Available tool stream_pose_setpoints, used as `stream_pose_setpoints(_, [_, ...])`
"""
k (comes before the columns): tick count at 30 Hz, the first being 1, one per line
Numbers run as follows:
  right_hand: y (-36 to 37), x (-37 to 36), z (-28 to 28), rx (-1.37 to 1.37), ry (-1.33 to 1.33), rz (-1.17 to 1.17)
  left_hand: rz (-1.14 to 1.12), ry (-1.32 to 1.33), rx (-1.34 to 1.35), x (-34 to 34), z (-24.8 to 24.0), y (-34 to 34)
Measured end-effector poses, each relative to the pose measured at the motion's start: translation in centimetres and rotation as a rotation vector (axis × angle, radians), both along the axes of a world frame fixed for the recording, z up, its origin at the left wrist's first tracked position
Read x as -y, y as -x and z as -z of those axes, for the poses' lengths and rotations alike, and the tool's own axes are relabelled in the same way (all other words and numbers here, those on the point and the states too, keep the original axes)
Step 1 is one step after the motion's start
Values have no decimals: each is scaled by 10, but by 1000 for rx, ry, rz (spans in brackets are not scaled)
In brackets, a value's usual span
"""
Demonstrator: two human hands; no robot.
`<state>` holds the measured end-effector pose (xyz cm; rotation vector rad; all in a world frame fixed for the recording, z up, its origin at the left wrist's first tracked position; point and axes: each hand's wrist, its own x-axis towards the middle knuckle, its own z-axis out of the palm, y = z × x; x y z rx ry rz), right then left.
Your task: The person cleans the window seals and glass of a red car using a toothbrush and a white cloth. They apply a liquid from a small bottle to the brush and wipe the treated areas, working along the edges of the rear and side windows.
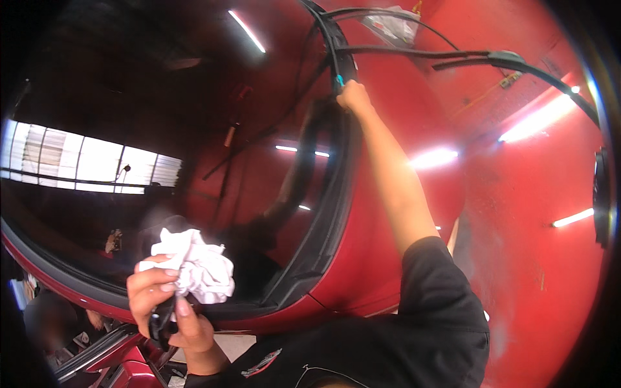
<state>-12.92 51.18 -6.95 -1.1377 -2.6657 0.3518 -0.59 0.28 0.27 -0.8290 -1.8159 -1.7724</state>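
Note:
My left hand (152, 291) is closed round a crumpled white cloth (200, 268) above the near part of the dark windshield (213, 168). Lower in the same hand is a shiny black object (162, 323), whose kind I cannot make out. My right arm stretches across the red hood to the black trim (346, 136) along the base of the glass. There my right hand (354, 97) is closed, and a small teal piece (339, 80) sticks out past the fingers. Most of that piece is hidden.
Wiper arms (420, 53) extend from the trim over the red hood (388, 194). A clear plastic bag (391, 29) lies on the hood's far side. At lower left are an open red car door (132, 372) and another person's hand (96, 320). The windshield reflects lights and windows.

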Motion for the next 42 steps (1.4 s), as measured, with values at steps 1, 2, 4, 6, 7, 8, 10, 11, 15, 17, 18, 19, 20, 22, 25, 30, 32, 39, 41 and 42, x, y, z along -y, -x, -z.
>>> stream_pose_setpoints(1, [5,-4,-1,65,24,2,-4,14,2,0,-1,0])
stream_pose_setpoints(2, [6,-8,0,83,-7,-23,-8,27,5,1,-3,0])
stream_pose_setpoints(4, [-5,2,7,61,117,-48,-9,21,27,3,0,-3])
stream_pose_setpoints(6, [-32,29,-9,70,77,-86,17,13,52,2,-2,-9])
stream_pose_setpoints(7, [-31,24,-8,82,68,-86,23,15,52,1,-2,-9])
stream_pose_setpoints(8, [-24,14,-7,95,59,-86,28,17,53,2,-1,-8])
stream_pose_setpoints(10, [-20,-14,-5,59,66,-42,36,28,61,-3,-4,-10])
stream_pose_setpoints(11, [-10,-31,4,8,78,-16,20,33,66,-4,-5,-9])
stream_pose_setpoints(15, [32,-30,3,62,109,-54,-51,55,47,2,-4,-5])
stream_pose_setpoints(17, [14,0,2,9,118,-35,-66,55,55,1,-4,-9])
stream_pose_setpoints(18, [-4,10,-6,11,94,-44,-34,53,52,1,-5,-8])
stream_pose_setpoints(19, [-11,8,-12,20,129,-33,-7,37,51,-1,-3,-9])
stream_pose_setpoints(20, [-15,4,-14,30,163,-22,18,21,50,-2,0,-9])
stream_pose_setpoints(22, [-5,-12,-19,87,151,-37,33,61,38,-3,-3,-7])
stream_pose_setpoints(25, [18,-37,-5,21,134,-15,-9,42,46,-5,-5,-5])
stream_pose_setpoints(30, [-2,6,-20,77,173,-110,-19,37,43,5,-1,-6])
stream_pose_setpoints(32, [-17,11,-22,67,185,-67,42,26,52,4,0,-6])
stream_pose_setpoints(39, [23,-25,-7,-52,243,39,-36,42,18,-5,-4,-1])
stream_pose_setpoints(41, [22,-38,-5,-21,127,-12,-46,4,21,-6,-2,0])
stream_pose_setpoints(42, [21,-33,3,11,77,-43,-61,7,26,-4,0,-2])
